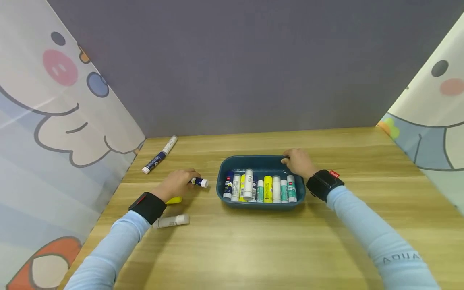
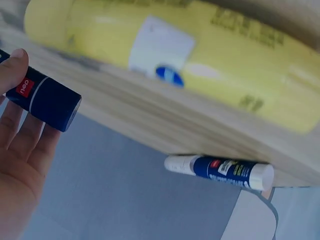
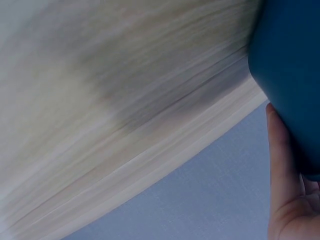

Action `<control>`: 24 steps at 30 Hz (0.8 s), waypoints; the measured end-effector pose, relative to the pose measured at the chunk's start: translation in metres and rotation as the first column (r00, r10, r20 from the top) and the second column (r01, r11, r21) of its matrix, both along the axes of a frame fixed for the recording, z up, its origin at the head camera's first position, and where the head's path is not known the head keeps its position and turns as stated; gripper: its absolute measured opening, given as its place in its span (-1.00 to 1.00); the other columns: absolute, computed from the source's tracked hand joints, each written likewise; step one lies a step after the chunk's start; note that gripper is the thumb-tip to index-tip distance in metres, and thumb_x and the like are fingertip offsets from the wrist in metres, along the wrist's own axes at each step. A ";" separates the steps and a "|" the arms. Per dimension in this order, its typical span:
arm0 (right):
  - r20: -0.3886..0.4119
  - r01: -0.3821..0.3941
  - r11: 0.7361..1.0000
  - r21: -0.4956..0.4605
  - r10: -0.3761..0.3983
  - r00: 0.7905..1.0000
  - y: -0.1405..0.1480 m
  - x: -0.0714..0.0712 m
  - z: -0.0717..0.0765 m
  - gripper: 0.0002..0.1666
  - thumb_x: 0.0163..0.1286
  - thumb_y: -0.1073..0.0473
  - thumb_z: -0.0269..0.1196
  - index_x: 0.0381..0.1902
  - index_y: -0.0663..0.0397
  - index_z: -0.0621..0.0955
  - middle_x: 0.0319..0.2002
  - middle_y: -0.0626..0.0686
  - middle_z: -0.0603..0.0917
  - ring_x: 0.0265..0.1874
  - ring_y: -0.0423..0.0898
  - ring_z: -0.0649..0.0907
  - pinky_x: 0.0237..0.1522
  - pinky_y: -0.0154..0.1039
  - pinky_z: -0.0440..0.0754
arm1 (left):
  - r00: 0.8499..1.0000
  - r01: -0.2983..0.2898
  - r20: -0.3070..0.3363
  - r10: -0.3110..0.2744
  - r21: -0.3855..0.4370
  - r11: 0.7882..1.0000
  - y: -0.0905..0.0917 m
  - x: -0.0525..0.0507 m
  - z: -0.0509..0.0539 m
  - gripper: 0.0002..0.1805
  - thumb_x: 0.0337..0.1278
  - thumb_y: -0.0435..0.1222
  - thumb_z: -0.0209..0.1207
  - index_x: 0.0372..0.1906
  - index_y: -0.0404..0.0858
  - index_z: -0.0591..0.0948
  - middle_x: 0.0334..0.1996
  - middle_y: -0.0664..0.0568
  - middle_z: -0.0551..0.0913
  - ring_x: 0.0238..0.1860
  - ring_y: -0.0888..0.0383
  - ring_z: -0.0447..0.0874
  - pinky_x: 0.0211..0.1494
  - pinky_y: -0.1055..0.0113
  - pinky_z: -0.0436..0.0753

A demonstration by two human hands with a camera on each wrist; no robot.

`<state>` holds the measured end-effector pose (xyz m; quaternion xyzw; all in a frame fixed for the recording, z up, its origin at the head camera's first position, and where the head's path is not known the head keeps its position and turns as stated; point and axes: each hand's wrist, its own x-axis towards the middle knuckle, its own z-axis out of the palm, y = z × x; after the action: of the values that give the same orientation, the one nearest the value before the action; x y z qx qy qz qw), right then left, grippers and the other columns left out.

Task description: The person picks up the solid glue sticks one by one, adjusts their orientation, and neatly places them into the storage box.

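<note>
My left hand [image 1: 177, 184] pinches a dark blue glue stick [image 1: 199, 182] with a white end, left of the bin; the same blue stick [image 2: 52, 102] shows between thumb and fingers in the left wrist view. My right hand [image 1: 299, 162] grips the far right rim of the dark teal bin [image 1: 261, 205]; in the right wrist view its fingers lie along the bin's wall [image 3: 295, 75]. Inside the bin lie several glue sticks, side by side, with a white one [image 1: 248, 184] on top of others.
A yellow stick [image 1: 175, 200] lies partly hidden by my left hand, and a white-grey stick [image 1: 172, 221] lies nearer me. At the table's back left are a blue stick [image 1: 154, 162] and a white one [image 1: 170, 145], end to end. A grey wall stands behind the table.
</note>
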<state>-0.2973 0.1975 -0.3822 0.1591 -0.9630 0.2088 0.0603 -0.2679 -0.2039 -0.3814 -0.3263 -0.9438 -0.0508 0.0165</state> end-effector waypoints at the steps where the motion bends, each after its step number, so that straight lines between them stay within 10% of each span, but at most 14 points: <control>1: -0.002 0.007 1.000 0.004 -0.007 1.000 0.000 0.000 0.002 -0.76 0.23 0.27 0.23 -0.19 0.34 0.63 -0.28 0.25 0.68 -0.37 0.07 0.62 -0.31 -0.06 0.57 | 1.000 -0.004 -0.016 0.004 0.012 1.000 0.000 -0.001 0.002 -0.63 -0.11 -0.46 0.30 -0.08 -0.26 0.61 -0.15 -0.08 0.62 -0.22 0.00 0.64 -0.20 0.14 0.63; 10: 0.028 0.011 1.000 0.012 -0.011 1.000 -0.001 0.004 0.006 -0.83 0.24 0.26 0.22 -0.29 0.28 0.64 -0.42 0.17 0.66 -0.51 -0.03 0.56 -0.42 -0.18 0.50 | 0.988 -0.050 -0.139 0.064 0.105 0.993 0.005 -0.006 0.026 -0.64 -0.06 -0.45 0.28 -0.06 -0.29 0.58 -0.17 -0.09 0.62 -0.25 0.00 0.65 -0.24 0.17 0.64; 24: 0.040 -0.004 1.000 -0.007 0.005 0.999 -0.001 0.002 0.006 -0.77 0.27 0.29 0.19 -0.18 0.36 0.62 -0.28 0.27 0.67 -0.41 0.07 0.61 -0.37 -0.10 0.55 | 0.949 0.203 -0.275 -0.156 0.153 0.967 0.057 0.006 0.061 -0.70 -0.02 -0.53 0.20 -0.11 -0.29 0.60 -0.15 -0.05 0.62 -0.11 0.03 0.60 -0.03 0.21 0.60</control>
<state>-0.2951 0.1970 -0.3760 0.1568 -0.9630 0.2154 0.0411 -0.2618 -0.1469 -0.3205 -0.4121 -0.8912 -0.0934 0.1650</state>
